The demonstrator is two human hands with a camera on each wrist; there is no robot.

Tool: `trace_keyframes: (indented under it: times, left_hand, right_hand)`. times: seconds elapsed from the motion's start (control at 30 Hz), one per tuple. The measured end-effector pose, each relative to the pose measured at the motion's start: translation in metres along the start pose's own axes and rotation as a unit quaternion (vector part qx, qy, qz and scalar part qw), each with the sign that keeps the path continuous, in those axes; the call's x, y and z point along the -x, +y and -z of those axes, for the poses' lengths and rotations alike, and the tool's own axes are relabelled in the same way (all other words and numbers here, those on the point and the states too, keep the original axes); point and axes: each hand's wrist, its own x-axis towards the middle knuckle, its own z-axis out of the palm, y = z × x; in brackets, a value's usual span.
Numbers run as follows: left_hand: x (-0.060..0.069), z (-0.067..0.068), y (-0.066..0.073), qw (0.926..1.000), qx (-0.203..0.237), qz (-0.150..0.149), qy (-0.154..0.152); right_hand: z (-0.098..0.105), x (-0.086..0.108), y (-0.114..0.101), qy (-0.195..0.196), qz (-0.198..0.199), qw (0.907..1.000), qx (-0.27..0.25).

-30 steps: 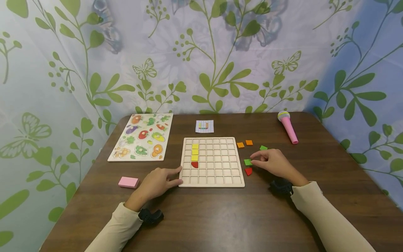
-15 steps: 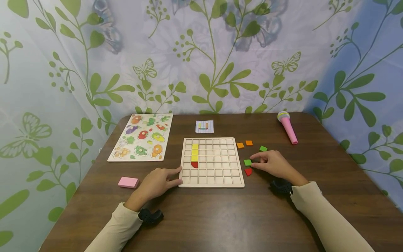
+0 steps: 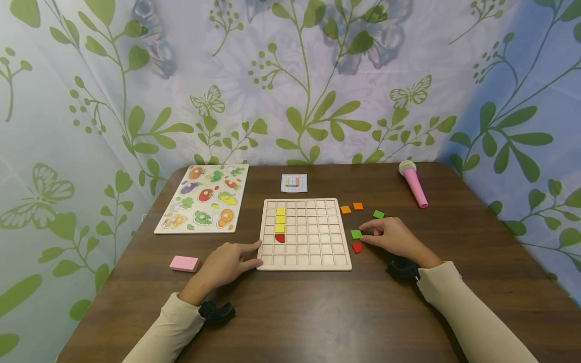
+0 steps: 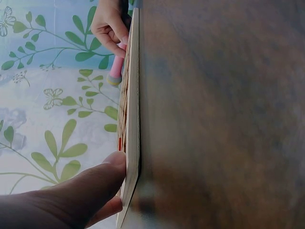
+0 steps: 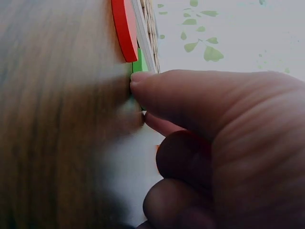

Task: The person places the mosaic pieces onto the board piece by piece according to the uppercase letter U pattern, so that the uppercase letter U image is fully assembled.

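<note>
Green tile (image 3: 356,234) lies flat on the bench (image 3: 313,312), at the thumb and index finger of the right hand (image 3: 392,238). These fingers stand slightly apart at the tips; whether they pinch the tile cannot be told. The left hand (image 3: 227,263) has its thumb and index finger spread against the grid board (image 3: 313,259). Step in hand, apparently: tile pickup. Next move likely calls for gripping the tile's edges, clear of the red piece (image 3: 357,247) beside the thumb.
</note>
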Motion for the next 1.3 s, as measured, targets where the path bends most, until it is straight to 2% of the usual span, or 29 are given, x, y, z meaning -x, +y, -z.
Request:
trace_keyframes:
  times: [0.73,1.07,1.3]
  left_hand:
    - [0.000,-0.001,-0.001,1.0000,0.000,0.001,-0.001]
    - [0.000,-0.001,-0.001,1.0000,0.003,0.001,-0.003]
    - [0.000,-0.001,-0.001,1.0000,0.002,0.000,-0.002]
  right_hand:
    - [-0.008,-0.001,-0.002,0.029,-0.001,0.9996,0.005]
    - [-0.012,-0.003,-0.007,0.051,0.010,0.9986,-0.005]
    - [-0.013,-0.003,-0.016,0.046,-0.006,0.9987,-0.019]
